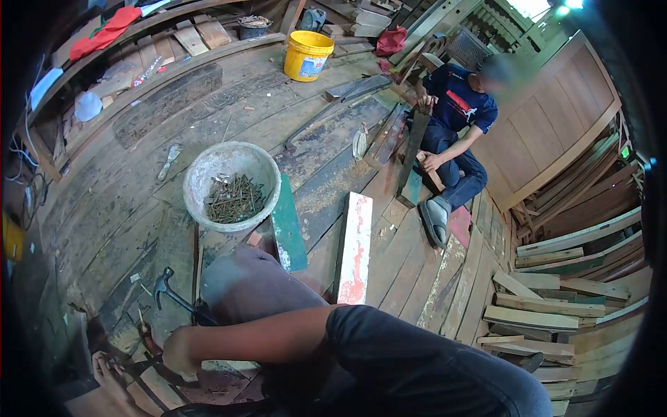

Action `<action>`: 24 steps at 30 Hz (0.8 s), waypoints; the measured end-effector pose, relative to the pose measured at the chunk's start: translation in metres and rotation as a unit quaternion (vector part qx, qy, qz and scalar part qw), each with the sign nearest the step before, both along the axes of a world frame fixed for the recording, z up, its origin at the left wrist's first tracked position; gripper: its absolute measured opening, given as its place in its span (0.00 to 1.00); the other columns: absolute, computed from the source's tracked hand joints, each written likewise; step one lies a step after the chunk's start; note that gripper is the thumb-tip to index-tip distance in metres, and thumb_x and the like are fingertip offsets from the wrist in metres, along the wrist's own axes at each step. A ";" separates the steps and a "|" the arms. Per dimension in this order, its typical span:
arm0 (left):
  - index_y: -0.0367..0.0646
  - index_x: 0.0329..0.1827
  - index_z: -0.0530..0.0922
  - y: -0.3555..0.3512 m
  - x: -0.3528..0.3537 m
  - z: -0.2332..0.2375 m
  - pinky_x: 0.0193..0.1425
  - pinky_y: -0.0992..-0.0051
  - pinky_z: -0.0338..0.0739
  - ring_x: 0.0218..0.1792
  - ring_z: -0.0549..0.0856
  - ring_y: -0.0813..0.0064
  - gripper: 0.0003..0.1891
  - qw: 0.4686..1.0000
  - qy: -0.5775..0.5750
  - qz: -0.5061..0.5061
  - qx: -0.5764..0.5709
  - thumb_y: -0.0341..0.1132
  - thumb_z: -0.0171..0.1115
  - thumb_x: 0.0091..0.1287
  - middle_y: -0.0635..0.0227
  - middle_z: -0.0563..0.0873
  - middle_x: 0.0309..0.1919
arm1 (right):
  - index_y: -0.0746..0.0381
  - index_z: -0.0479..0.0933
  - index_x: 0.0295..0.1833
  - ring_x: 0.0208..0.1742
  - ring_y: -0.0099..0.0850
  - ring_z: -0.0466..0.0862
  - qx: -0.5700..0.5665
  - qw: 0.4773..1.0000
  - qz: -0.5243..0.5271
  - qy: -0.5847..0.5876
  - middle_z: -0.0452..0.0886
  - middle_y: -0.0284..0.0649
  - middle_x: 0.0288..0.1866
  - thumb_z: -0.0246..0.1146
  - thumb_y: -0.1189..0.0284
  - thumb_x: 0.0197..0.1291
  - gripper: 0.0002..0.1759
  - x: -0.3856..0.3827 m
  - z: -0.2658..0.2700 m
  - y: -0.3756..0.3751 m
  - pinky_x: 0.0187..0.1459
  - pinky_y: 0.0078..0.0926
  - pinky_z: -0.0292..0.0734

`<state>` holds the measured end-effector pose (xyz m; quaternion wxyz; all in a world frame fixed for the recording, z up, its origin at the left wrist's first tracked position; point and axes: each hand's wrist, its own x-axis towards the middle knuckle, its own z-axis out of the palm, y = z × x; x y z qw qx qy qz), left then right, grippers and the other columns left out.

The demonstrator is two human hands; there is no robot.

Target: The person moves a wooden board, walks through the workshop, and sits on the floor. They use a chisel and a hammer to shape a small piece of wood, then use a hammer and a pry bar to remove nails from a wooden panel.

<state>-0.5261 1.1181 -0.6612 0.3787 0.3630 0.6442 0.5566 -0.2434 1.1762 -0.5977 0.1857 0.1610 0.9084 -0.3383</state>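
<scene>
At the lower left, my right hand (182,353) is closed beside a dark, thin object that I cannot make out. My left hand (110,372) is further left, in shadow, its fingers bent around something unclear near a piece of wood. A tool with an orange-brown handle (148,339) lies close to my right hand. Just above is a claw hammer (165,283), its dark handle running toward my leg. A whitish basin (194,182) holds many nails (236,198). Right of it are a green board (286,226) and a white board with red patches (356,243).
Another person (455,111) sits on the plank floor at the upper right, holding a handsaw (415,146) at a piece of wood. A yellow bucket (308,59) stands at the top. Stacked timber (542,306) fills the right side; a wooden panel (549,125) leans behind.
</scene>
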 end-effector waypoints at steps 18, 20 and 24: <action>0.42 0.38 0.74 0.000 0.013 0.013 0.22 0.84 0.64 0.18 0.69 0.87 0.09 0.999 0.010 -0.029 -0.028 0.37 0.50 0.75 0.75 0.71 0.24 | 0.64 0.83 0.40 0.42 0.45 0.84 0.000 1.000 -0.026 -0.012 0.85 0.48 0.38 0.66 0.66 0.46 0.16 0.013 0.016 0.000 0.42 0.42 0.78; 0.42 0.39 0.74 0.000 0.018 0.019 0.21 0.84 0.64 0.19 0.70 0.86 0.09 0.999 0.015 -0.036 -0.031 0.37 0.50 0.75 0.74 0.72 0.23 | 0.65 0.84 0.39 0.42 0.45 0.84 -0.005 1.000 -0.024 -0.006 0.85 0.49 0.38 0.66 0.66 0.47 0.15 0.014 0.014 -0.001 0.42 0.42 0.78; 0.42 0.39 0.74 0.001 0.026 0.021 0.21 0.84 0.65 0.19 0.70 0.86 0.09 0.999 0.027 -0.029 -0.012 0.36 0.50 0.75 0.75 0.71 0.22 | 0.65 0.84 0.39 0.43 0.46 0.84 -0.007 1.000 -0.015 -0.013 0.85 0.49 0.38 0.66 0.66 0.47 0.16 0.012 0.013 -0.001 0.42 0.43 0.78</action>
